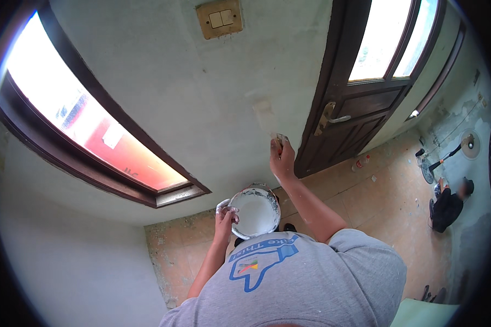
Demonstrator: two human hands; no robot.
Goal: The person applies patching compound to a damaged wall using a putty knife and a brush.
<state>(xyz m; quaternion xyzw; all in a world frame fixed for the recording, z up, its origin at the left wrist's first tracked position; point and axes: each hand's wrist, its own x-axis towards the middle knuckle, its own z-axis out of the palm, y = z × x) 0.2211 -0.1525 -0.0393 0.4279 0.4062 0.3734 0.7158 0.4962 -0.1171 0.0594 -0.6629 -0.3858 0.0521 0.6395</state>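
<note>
My left hand [225, 216], smeared with white, grips the left rim of a round bucket [232, 222] close to my body. White material [255, 215] lies in the bucket, and its rim is spattered. Stretched ahead, my right hand [282, 159] is closed around a small flat tool [279, 143] with a reddish handle. Its working end is at the grey-green wall [223, 98], just below a paler patch [264, 113]. Too little of the tool shows to tell a brush from a scraper.
A brown-framed window [147, 191] is on the left, a dark wooden door [338, 103] on the right. A light switch [220, 19] sits higher on the wall. Far right, a person in black [447, 210] is near a standing fan [468, 145]. The floor [365, 201] is tiled.
</note>
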